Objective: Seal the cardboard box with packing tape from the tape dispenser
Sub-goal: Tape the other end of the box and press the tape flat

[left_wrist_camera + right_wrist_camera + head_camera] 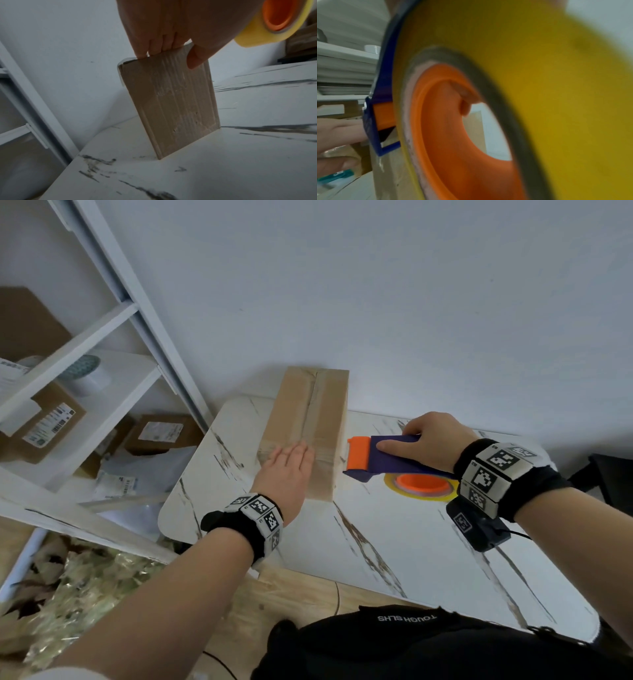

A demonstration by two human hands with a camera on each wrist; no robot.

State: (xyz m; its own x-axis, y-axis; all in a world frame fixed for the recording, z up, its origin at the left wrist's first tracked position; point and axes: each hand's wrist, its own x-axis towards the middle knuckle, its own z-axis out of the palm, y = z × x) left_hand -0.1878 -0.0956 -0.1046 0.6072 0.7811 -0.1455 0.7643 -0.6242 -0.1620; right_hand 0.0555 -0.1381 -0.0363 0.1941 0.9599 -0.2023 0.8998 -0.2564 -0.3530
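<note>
A tall brown cardboard box stands on the white marble-pattern table, with tape along its top seam. My left hand lies flat on the near end of its top, fingers straight, thumb down the near face. My right hand grips a blue and orange tape dispenser whose orange front edge meets the box's right side near the top. The yellow tape roll with its orange hub hangs beneath the dispenser and fills the right wrist view.
A white shelf unit at the left holds several labelled parcels and a tape roll. Crumpled packing material lies on the floor below. A white wall stands just behind the table. A dark object sits at the far right.
</note>
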